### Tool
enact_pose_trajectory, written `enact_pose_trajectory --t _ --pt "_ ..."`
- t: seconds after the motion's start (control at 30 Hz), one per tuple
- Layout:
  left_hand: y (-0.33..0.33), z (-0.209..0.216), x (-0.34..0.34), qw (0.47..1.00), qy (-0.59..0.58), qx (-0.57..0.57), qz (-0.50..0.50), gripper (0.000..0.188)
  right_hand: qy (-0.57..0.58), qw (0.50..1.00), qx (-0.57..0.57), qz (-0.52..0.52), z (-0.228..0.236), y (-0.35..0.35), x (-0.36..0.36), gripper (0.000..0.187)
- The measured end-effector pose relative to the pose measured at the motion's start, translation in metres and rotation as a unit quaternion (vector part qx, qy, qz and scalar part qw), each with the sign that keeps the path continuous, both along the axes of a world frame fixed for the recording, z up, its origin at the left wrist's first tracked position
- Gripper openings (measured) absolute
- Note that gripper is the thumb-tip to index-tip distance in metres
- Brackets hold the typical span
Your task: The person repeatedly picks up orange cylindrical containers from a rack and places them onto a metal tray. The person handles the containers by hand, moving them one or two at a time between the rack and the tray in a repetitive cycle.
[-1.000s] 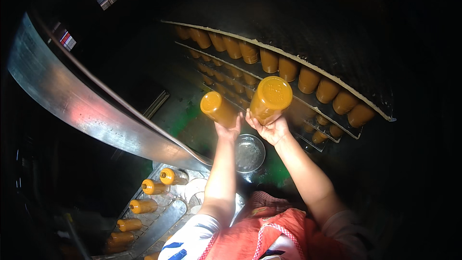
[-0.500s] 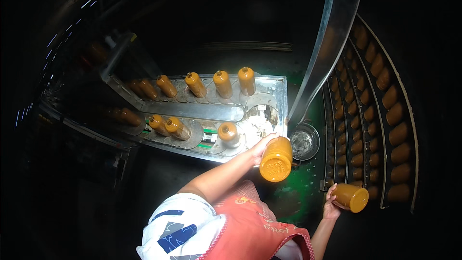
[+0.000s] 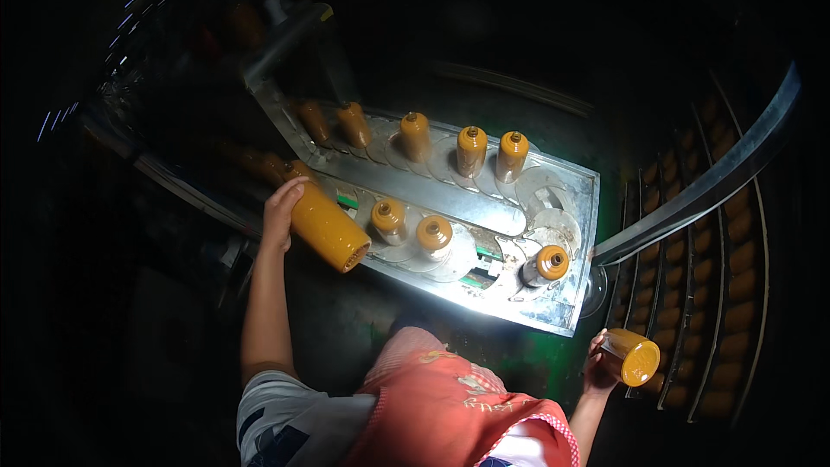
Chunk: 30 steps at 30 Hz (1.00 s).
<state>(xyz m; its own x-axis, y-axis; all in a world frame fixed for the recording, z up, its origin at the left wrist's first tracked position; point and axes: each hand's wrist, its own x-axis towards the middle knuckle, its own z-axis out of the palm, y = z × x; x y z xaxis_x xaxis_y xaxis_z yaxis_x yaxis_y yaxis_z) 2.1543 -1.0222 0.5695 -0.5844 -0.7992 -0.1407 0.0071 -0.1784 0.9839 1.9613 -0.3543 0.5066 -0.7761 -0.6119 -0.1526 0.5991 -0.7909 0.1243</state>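
My left hand (image 3: 282,207) is closed around one end of a glossy orange-brown bottle (image 3: 328,227), tilted over the front left part of the metal conveyor table (image 3: 484,307). Out to the right, past the table's corner, my right hand (image 3: 596,365) grips a second orange-brown bottle (image 3: 631,358), its round base facing up toward me. Two bottles stand close together in the table's near row, one being a bottle (image 3: 434,233) by the middle. Another bottle (image 3: 550,265) stands alone near the right end. Several more, such as a bottle (image 3: 513,156), line the far row.
Tall racks (image 3: 692,294) with rows of orange-brown bottles stand at the right. A curved metal bar (image 3: 718,195) slants between them and the table. A round metal basin (image 3: 596,292) shows partly beyond the table's right corner. At the left a metal frame (image 3: 285,43) rises.
My left hand has swung left along the table's near side, with a bottle in it. My right hand keeps its bottle in about the same place. The view has turned, shifting the table rightward.
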Motion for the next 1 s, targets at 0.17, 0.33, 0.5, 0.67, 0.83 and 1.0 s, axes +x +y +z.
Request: enact_pose_trajectory --t 0.17,0.33,0.5,0.67,0.83,1.0 --pt "-0.124 -0.03 -0.101 0.933 -0.028 -0.353 0.056 0.037 0.097 0.942 0.273 -0.169 -0.008 -0.091 -0.034 0.042" --pt "-0.209 -0.115 -0.209 0.901 -0.09 -0.418 0.074 0.04 0.111 0.898 0.335 -0.262 0.061 -0.198 -0.014 0.046" --pt "-0.279 -0.198 -0.274 0.908 -0.126 -0.398 0.045 0.043 0.126 0.715 0.58 -0.369 0.132 -0.292 0.02 0.06" --pt "-0.338 -0.243 -0.288 0.9 -0.185 -0.394 0.024 0.041 0.25 0.52 0.723 -0.381 0.155 -0.391 -0.006 0.055" --pt "-0.392 -0.251 -0.258 0.937 -0.092 -0.337 -0.021 0.033 0.405 0.191 0.828 -0.338 0.107 -0.518 -0.081 0.051" --pt "-0.416 -0.225 -0.176 0.958 -0.016 -0.27 -0.095 0.023 0.424 0.162 0.824 -0.338 0.054 -0.561 -0.151 0.049"
